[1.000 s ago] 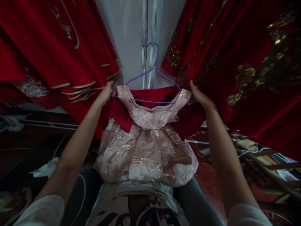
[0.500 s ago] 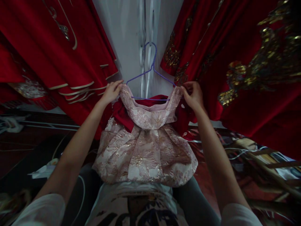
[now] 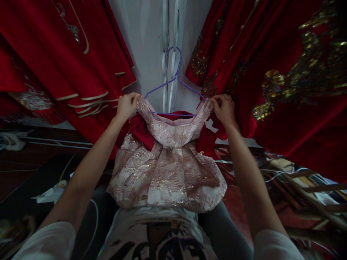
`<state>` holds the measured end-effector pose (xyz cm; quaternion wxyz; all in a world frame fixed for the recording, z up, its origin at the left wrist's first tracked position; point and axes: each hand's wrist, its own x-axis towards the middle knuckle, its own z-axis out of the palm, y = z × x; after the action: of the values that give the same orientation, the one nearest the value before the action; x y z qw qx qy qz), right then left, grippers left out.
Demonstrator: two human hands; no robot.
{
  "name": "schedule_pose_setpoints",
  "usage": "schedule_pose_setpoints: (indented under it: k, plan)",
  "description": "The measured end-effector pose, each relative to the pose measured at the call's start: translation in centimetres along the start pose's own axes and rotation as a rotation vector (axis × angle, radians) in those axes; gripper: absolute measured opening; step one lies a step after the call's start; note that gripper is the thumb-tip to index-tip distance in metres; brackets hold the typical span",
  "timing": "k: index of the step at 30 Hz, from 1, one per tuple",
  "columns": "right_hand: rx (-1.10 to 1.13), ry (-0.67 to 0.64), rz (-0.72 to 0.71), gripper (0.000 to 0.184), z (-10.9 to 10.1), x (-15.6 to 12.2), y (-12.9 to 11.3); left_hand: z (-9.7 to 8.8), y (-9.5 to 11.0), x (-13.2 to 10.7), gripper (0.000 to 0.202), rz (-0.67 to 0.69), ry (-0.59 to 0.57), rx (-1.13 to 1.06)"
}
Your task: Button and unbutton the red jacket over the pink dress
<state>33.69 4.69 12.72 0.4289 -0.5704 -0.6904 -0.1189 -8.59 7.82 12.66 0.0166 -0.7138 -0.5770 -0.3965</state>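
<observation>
A pale pink brocade dress [image 3: 169,177] with a gold floral pattern and a full pleated skirt hangs in front of me on a purple wire hanger [image 3: 177,70]. My left hand [image 3: 127,104] pinches its left shoulder strap, just outside the hanger's end. The right shoulder strap is gripped between thumb and fingers of my right hand [image 3: 224,108]. Red fabric [image 3: 142,131] shows behind the bodice at both sides. The skirt's lower edge reaches my lap.
Red garments with pale trim [image 3: 89,79] hang on the left, and red cloth with gold sequins [image 3: 273,94] on the right. Behind the hanger are white vertical rods [image 3: 170,86]. A wooden rack [image 3: 311,202] stands low at the right; a white cable [image 3: 94,224] runs at lower left.
Both hands have drawn the shoulder straps slightly outward, and the neckline is pulled wider. My left fingers have curled in more. The red cloth behind the right side has shifted.
</observation>
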Motion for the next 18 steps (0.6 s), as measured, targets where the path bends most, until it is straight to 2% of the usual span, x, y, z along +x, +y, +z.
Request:
schedule_pose_setpoints:
  k: [2, 4, 6, 8, 10, 12, 15, 18]
  plan:
    - [-0.057, 0.021, 0.059, 0.024, -0.2, -0.3, 1.1, -0.3, -1.1, -0.3, 0.045, -0.050, -0.007, 0.091]
    - [-0.095, 0.002, 0.139, 0.022, -0.2, -1.2, 2.2, -0.6, -2.5, -0.8, 0.042, -0.119, -0.067, 0.205]
    - [-0.080, -0.095, 0.214, 0.020, 0.1, -2.6, 2.9, -0.6, -3.4, -1.8, 0.037, -0.149, -0.175, 0.289]
    - [-0.016, -0.239, 0.259, 0.019, 0.8, -4.1, 2.7, 0.0, -3.1, -3.0, 0.034, -0.104, -0.272, 0.296]
    - [0.048, -0.336, 0.245, 0.017, 1.8, -5.4, 1.3, 1.1, -1.3, -4.3, 0.033, 0.002, -0.320, 0.217]
    - [0.072, -0.344, 0.158, 0.016, 2.5, -6.1, -1.1, 2.5, 1.5, -5.5, 0.035, 0.154, -0.334, 0.080]
    - [0.094, -0.278, -0.022, 0.020, 2.4, -6.0, -5.1, 4.9, 5.9, -6.5, 0.035, 0.381, -0.224, -0.054]
    - [0.112, -0.160, -0.091, 0.025, 1.1, -4.7, -7.4, 6.9, 8.5, -6.5, 0.029, 0.516, -0.202, -0.033]
